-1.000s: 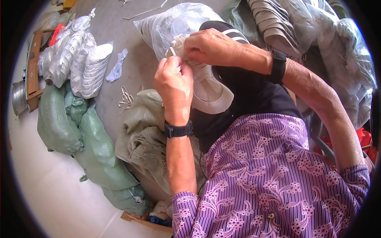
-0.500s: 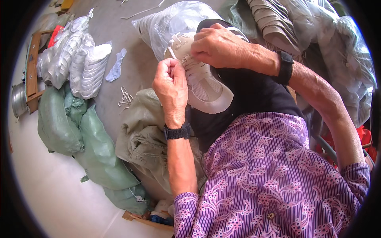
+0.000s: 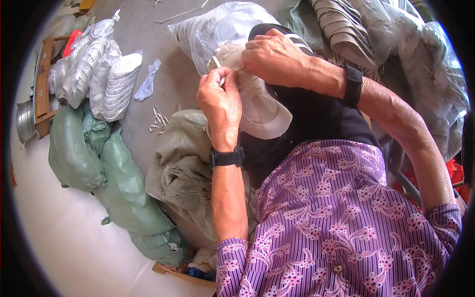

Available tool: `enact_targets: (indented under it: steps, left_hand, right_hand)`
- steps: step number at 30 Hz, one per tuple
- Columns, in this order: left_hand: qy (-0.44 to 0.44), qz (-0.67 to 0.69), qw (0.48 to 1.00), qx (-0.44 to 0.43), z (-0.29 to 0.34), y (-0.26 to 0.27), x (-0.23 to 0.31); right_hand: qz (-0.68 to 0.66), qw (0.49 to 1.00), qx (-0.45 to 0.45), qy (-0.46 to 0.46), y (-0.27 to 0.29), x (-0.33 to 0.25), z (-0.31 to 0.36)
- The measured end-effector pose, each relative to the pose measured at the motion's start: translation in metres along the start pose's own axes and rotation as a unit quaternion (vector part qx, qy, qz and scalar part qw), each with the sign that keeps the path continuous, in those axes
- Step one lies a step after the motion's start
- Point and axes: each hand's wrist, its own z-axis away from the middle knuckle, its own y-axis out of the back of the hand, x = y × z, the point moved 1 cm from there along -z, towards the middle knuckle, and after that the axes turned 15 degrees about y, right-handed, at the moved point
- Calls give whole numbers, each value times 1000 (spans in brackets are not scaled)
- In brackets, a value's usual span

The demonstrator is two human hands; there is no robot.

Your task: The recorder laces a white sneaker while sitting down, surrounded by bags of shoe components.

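A white shoe (image 3: 260, 106) lies on my lap, toe toward me. My left hand (image 3: 221, 106) pinches the tip of a white shoelace (image 3: 217, 63) at the shoe's left side. My right hand (image 3: 277, 58) grips the shoe from above, over the lacing area, hiding most of the eyelets. Both wrists wear black bands.
A clear plastic bag (image 3: 217, 27) of white items lies beyond the shoe. Bundles of white soles in bags (image 3: 106, 74) sit at the left, above green sacks (image 3: 94, 158). A beige sack (image 3: 180, 168) lies by my left arm. Loose laces (image 3: 159, 120) rest on the floor. Stacked grey soles (image 3: 346, 24) are at top right.
My left hand pulled the lace tip up and left, then came back in close to the shoe. My right hand stayed clamped on the shoe.
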Motion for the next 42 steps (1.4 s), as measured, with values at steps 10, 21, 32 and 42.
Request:
enact_targets:
  steps: [10,21,32,42]
  left_hand:
    - [39,109,993,-19,3,-2,-1]
    - [4,32,999,16,1,1,0]
    - [-18,29,998,52,6,5,-1]
    - [-4,29,999,-26,-11,23,6]
  right_hand:
    - [5,1000,4,20,-4,-1,-10]
    - [24,999,-3,42,2,1,-4]
    - [14,996,50,78,4,0,-7]
    - [28,994,57,85,19,10,20]
